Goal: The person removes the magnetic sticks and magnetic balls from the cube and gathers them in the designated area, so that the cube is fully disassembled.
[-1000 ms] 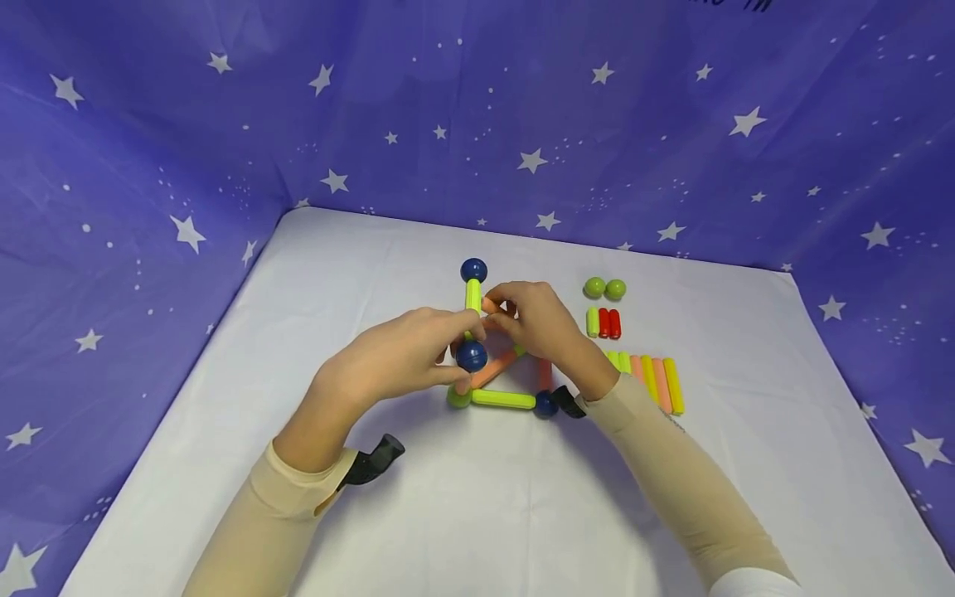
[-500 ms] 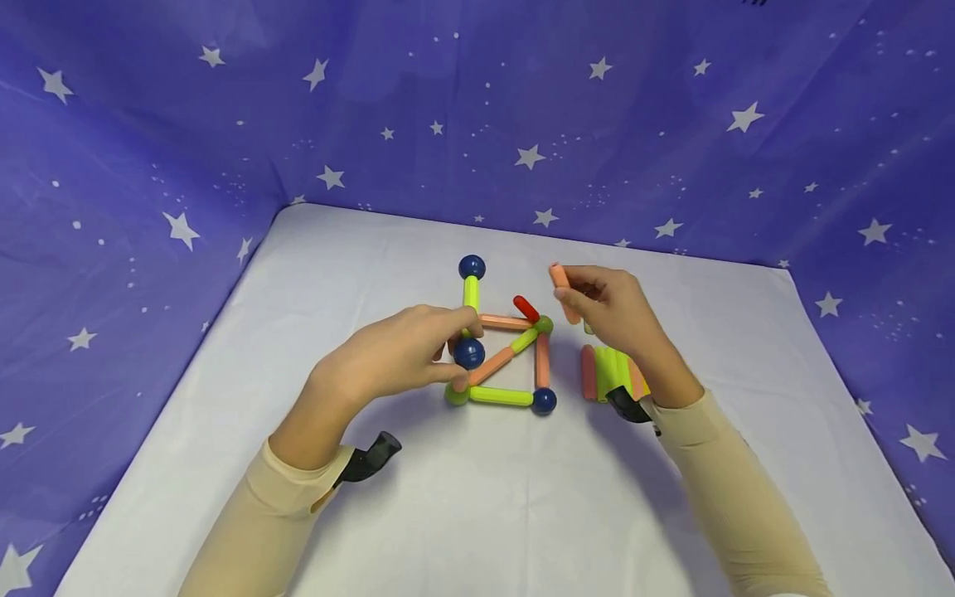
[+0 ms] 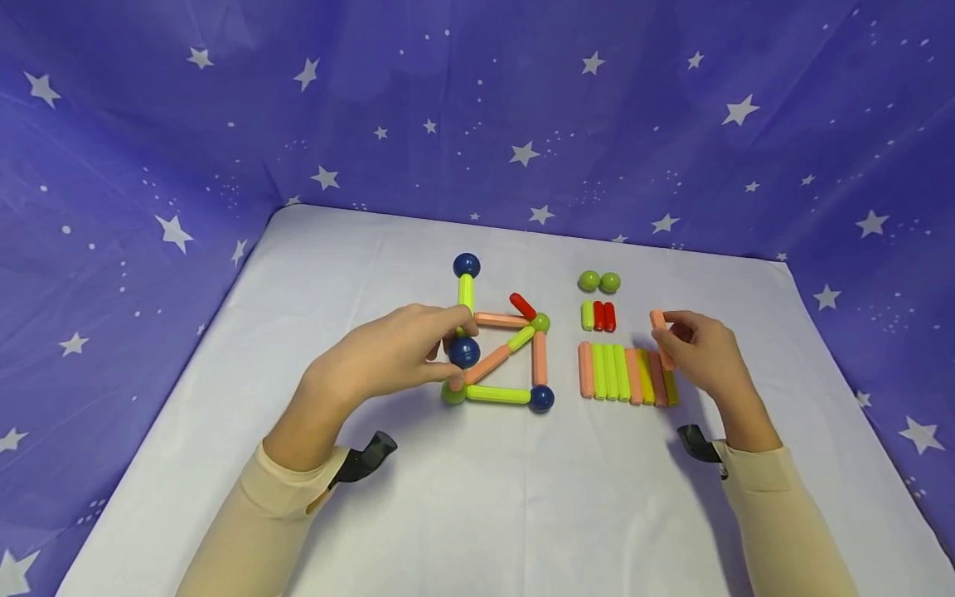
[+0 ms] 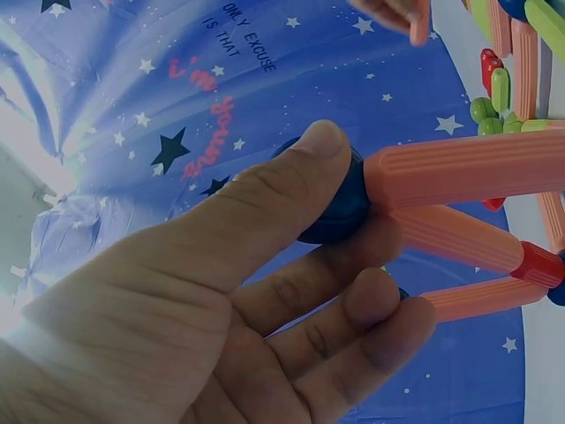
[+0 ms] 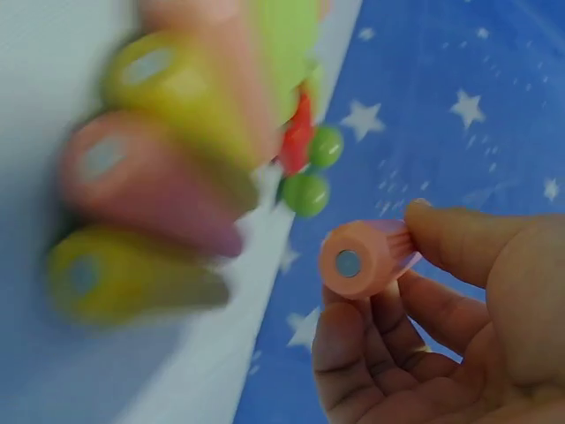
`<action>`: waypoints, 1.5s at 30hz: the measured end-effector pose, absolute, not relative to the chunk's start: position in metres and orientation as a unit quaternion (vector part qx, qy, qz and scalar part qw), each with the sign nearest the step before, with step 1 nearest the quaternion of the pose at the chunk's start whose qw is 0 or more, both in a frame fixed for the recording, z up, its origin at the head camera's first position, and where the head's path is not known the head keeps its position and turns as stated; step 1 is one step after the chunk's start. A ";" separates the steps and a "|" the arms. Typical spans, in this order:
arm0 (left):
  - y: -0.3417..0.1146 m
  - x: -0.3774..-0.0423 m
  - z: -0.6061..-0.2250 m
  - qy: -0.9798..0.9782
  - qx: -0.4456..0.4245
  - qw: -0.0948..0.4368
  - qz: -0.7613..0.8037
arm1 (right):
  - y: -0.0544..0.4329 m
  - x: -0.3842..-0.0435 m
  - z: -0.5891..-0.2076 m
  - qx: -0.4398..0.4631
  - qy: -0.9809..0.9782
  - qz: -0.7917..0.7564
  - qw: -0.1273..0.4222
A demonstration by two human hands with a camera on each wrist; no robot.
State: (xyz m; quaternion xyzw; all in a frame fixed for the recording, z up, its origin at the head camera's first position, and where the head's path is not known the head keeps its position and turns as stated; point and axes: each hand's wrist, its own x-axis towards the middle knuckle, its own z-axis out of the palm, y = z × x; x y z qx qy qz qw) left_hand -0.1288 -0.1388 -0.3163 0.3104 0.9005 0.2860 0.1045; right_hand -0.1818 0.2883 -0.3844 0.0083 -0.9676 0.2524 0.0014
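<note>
My left hand (image 3: 399, 348) pinches a dark blue ball (image 4: 344, 208) of the magnetic stick-and-ball frame between thumb and fingers. Orange sticks (image 4: 468, 172) run from that ball in the left wrist view. Seen from the head, the frame's orange and yellow-green sticks (image 3: 498, 395) join blue and green balls, and a red stick (image 3: 522, 306) juts from a green ball (image 3: 540, 322). Out to the right, my right hand (image 3: 705, 352) holds a loose orange magnetic stick (image 3: 661, 338) above the stick row's right end. A round metal disc (image 5: 348, 263) shows on its tip.
A row of orange, yellow-green and yellow sticks (image 3: 612, 371) lies right of the frame. Behind it lie short yellow-green and red sticks (image 3: 599, 316) and two green balls (image 3: 600, 282). The white-covered table (image 3: 522, 514) meets a blue starry backdrop (image 3: 418, 91).
My right hand has drawn back from the frame and moved right with the orange stick, now over the row's right end. My left hand has stayed at the blue ball.
</note>
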 end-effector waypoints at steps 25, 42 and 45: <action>-0.139 -0.131 -0.315 0.900 0.314 0.106 0.283 | 0.324 -0.168 -0.399 -0.033 -0.978 0.179 -0.098; -0.139 -0.128 -0.316 0.901 0.311 0.111 0.282 | 0.206 -0.202 -0.370 0.089 -0.976 0.192 -0.051; -0.138 -0.128 -0.316 0.901 0.313 0.108 0.279 | 0.183 -0.210 -0.370 0.134 -0.970 0.197 -0.042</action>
